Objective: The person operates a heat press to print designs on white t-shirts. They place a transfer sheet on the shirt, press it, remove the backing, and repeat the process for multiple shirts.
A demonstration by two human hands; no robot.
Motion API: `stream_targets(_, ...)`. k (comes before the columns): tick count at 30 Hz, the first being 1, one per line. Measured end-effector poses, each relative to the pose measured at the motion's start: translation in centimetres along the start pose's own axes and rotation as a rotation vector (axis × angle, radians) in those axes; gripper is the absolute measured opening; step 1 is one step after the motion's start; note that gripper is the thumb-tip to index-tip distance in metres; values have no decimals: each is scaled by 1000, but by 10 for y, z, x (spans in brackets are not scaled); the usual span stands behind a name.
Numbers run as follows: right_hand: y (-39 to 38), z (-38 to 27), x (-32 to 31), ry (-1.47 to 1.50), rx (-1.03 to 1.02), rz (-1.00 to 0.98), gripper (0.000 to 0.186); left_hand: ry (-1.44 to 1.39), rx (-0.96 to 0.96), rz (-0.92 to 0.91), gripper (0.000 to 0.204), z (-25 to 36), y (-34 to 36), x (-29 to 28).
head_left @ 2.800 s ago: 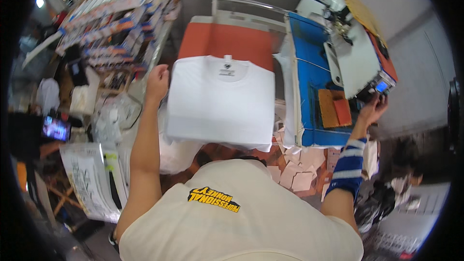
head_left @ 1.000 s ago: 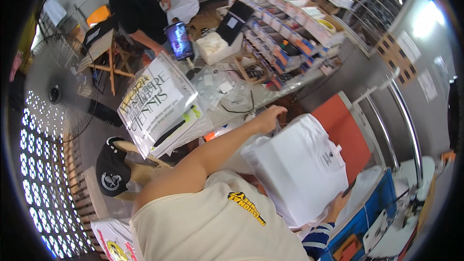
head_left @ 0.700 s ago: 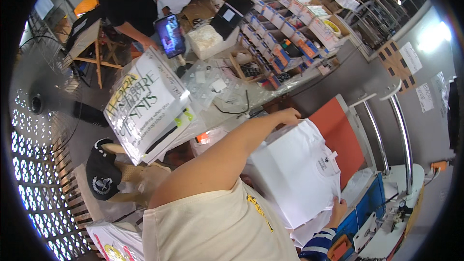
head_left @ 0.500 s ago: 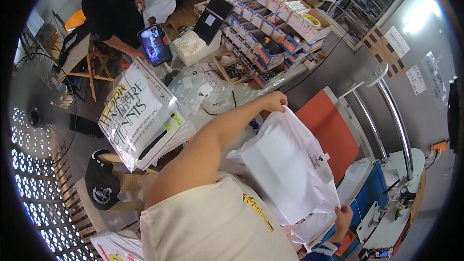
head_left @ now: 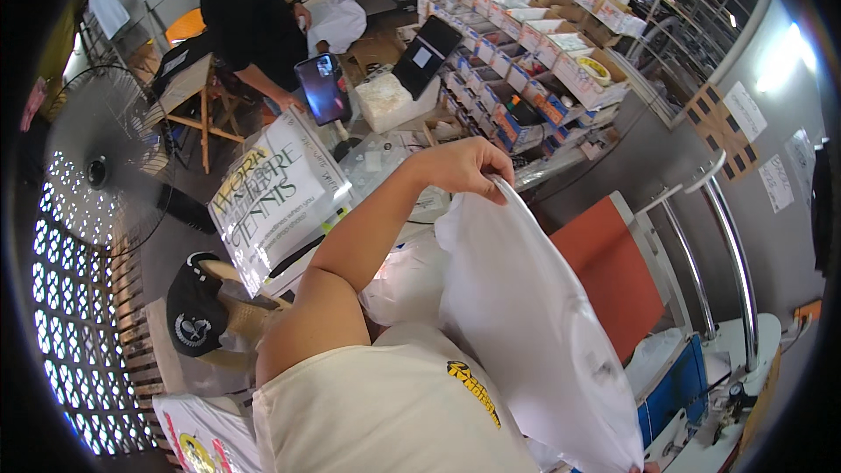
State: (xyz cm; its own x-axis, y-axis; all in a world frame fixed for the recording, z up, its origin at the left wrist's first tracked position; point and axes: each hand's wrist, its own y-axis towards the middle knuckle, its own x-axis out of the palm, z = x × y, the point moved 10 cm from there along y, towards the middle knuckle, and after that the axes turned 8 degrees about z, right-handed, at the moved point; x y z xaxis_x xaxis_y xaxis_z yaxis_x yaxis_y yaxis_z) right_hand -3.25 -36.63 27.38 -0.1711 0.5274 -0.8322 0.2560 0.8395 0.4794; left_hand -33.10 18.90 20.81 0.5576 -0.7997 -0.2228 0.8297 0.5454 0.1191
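Note:
My left hand (head_left: 477,171) is closed in a pinch on the upper edge of a white T-shirt (head_left: 517,298). The cloth hangs raised in front of me, stretched from that hand down to the lower right. There only a sliver of my right hand (head_left: 649,468) shows, at the shirt's lower corner; most of its fingers are cut off by the picture's edge. Blurred dark neck print shows faintly through the cloth. Just right of the shirt is a heat press with an orange-red pad (head_left: 600,271) and chrome bars (head_left: 727,245).
Bagged printed shirts (head_left: 276,197) lie at left, near a black cap (head_left: 194,315) on a stand. A phone (head_left: 322,92) stands upright ahead. Stacked parts bins (head_left: 526,61) fill the back. A fan (head_left: 96,173) is far left. Another person (head_left: 250,26) works at the back left.
My left hand has lifted the T-shirt's edge up and toward me, so its broad side now faces left. My right hand has dropped nearly out of the picture. The view has shifted.

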Motion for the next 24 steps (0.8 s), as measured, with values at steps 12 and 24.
stream_targets(12, 7, 26, 11, 242, 870, 29, 21, -370, 88, 2, 23, 2, -52, -19)
stream_targets(24, 53, 3, 20, 229, 512, 39, 26, -344, 39, 80, 22, -21, -63, -26)
